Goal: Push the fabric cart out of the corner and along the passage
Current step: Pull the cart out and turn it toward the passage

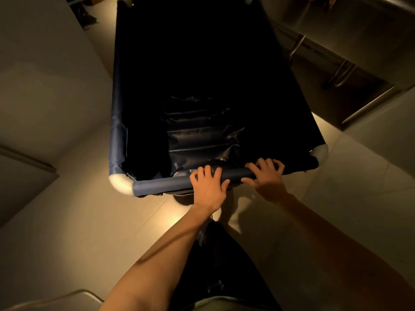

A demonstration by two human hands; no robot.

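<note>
A dark blue fabric cart [118,131] with white pipe corner joints fills the middle of the view, its deep bin almost black inside with crumpled fabric at the bottom. Both hands grip the cart's near top rail [161,184], which is wrapped in blue cloth. My left hand [208,188] holds the rail just right of its middle, fingers curled over the top. My right hand [267,178] holds the same rail a little further right, close to the near right corner joint [321,152].
A pale wall [45,86] runs close along the cart's left side. On the right stand steel cabinets [350,90] with bar handles, close to the cart's right rim. Light tiled floor [112,221] lies around my legs.
</note>
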